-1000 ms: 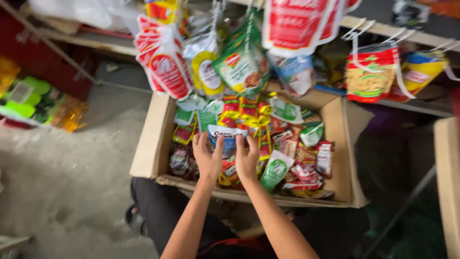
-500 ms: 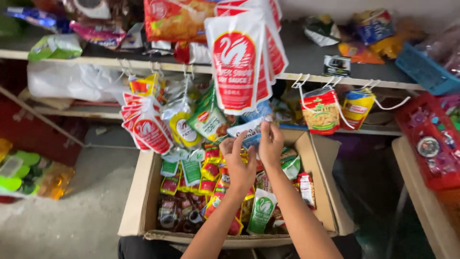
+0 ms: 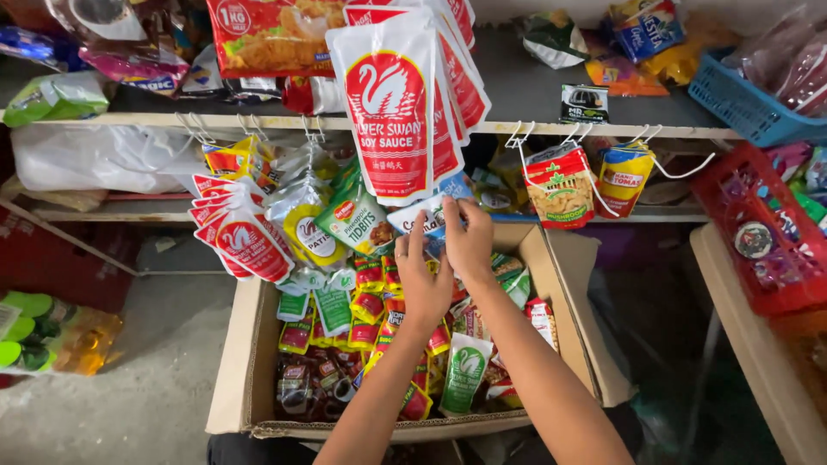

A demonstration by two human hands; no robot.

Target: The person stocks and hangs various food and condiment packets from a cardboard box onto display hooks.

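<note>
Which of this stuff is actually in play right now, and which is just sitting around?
In play:
left hand
right hand
blue-white sachet held in both hands
cardboard box of packets beneath them

Just sitting around:
white-red pouches hanging above
blue basket
red basket
white bag on the shelf

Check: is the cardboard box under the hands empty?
No. The cardboard box is packed with small sachets and pouches, and both hands, left hand and right hand, hold a blue-and-white packet above it.
</note>
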